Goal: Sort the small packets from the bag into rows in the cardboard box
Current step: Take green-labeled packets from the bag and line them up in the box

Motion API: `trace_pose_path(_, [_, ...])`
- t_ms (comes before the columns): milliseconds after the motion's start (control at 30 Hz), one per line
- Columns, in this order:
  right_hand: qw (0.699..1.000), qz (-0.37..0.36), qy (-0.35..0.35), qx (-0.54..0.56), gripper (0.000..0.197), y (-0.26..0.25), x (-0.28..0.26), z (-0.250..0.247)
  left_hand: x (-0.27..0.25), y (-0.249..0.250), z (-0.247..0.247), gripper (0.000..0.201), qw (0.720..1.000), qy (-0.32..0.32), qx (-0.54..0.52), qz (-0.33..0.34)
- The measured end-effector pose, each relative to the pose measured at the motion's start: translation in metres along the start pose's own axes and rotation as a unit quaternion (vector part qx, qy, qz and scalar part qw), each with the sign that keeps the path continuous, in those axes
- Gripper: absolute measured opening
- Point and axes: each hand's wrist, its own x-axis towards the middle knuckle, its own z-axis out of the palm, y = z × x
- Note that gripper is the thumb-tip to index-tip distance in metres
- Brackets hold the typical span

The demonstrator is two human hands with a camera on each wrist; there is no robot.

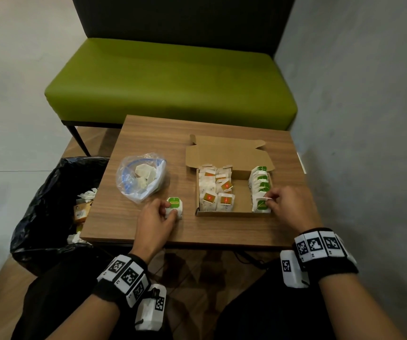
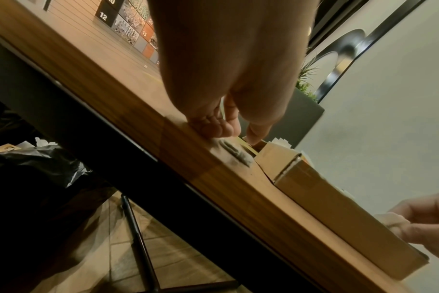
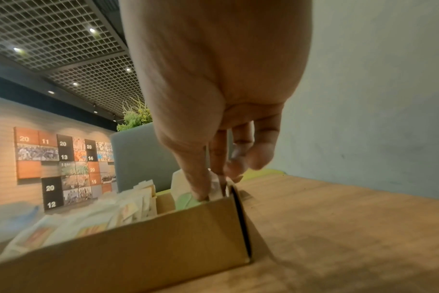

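Note:
An open cardboard box (image 1: 239, 193) sits on the wooden table (image 1: 148, 133). Orange-labelled packets (image 1: 216, 190) fill its left side in two rows, and green-labelled packets (image 1: 260, 182) line its right wall. My right hand (image 1: 271, 200) pinches the nearest green packet (image 1: 261, 204) at the box's front right corner; in the right wrist view thumb and fingers (image 3: 201, 188) close on that green packet (image 3: 188, 200). Left of the box, my left hand (image 1: 170, 212) grips a small stack of green-labelled packets (image 1: 175, 204) on the table. A clear plastic bag (image 1: 141, 177) with several packets lies further left.
A black-lined waste bin (image 1: 57, 200) with scraps stands left of the table. A green bench (image 1: 173, 82) lies beyond the table's far edge, and a grey wall (image 1: 369, 119) runs along the right. The box lid (image 1: 227, 153) folds back behind the box.

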Motion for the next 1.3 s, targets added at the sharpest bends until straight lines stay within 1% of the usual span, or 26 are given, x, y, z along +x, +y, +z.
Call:
trace_pose_path(100, [1.000,-0.002,0.001,-0.021,0.022,-0.002,0.001,0.001,0.001,0.003,0.000,0.014,1.000,0.006,0.011,-0.005])
trace_pose_path(167, [1.000,-0.015,0.006,-0.023,0.028,-0.003,0.002,0.006,0.001,0.005,0.000,0.015,1.000,0.006,0.022,-0.008])
trace_pose_path(267, [0.999,-0.008,0.033,-0.011,0.036,-0.005,0.001,0.009,0.002,0.006,0.001,0.020,0.999,0.010,0.033,-0.018])
trace_pose_path(333, [0.999,0.003,0.049,0.003,0.038,-0.006,0.001,0.010,0.005,0.005,0.002,0.024,0.999,0.012,0.037,-0.024])
trace_pose_path(433, [0.999,0.011,0.046,0.023,0.038,-0.008,0.004,0.014,0.008,0.003,0.005,0.029,0.998,0.006,0.055,-0.031])
trace_pose_path(567, [0.999,0.025,0.046,0.010,0.036,-0.008,0.006,0.017,0.012,0.005,0.007,0.036,0.996,0.003,0.086,-0.036])
trace_pose_path(633, [0.998,0.024,0.053,0.018,0.037,-0.008,0.005,0.015,0.013,0.005,0.007,0.036,0.995,-0.002,0.089,-0.041])
trace_pose_path(733, [0.997,0.003,0.068,0.037,0.036,-0.013,0.001,0.009,0.012,0.009,0.008,0.031,0.994,-0.017,0.095,-0.052])
trace_pose_path(833, [0.990,-0.024,0.101,0.093,0.032,-0.026,-0.010,0.003,0.009,0.015,0.009,0.036,0.993,-0.017,0.088,-0.071])
trace_pose_path(900, [0.982,-0.055,0.110,0.141,0.028,-0.043,-0.022,0.001,0.006,0.018,0.010,0.038,0.993,-0.017,0.089,-0.076])
trace_pose_path(1000, [0.973,-0.111,0.086,0.183,0.023,-0.075,-0.040,0.010,-0.001,0.019,0.010,0.043,0.994,-0.007,0.071,-0.078])
trace_pose_path(1100, [0.973,-0.151,0.053,0.167,0.021,-0.101,-0.053,0.025,-0.004,0.019,0.007,0.053,0.994,-0.019,0.065,-0.083])
trace_pose_path(1200, [0.974,-0.158,0.032,0.161,0.024,-0.116,-0.059,0.035,-0.007,0.022,0.004,0.055,0.990,-0.053,0.113,-0.062])
trace_pose_path(1300, [0.973,-0.150,0.025,0.176,0.026,-0.119,-0.064,0.041,-0.009,0.028,0.000,0.054,0.984,-0.072,0.156,-0.055])
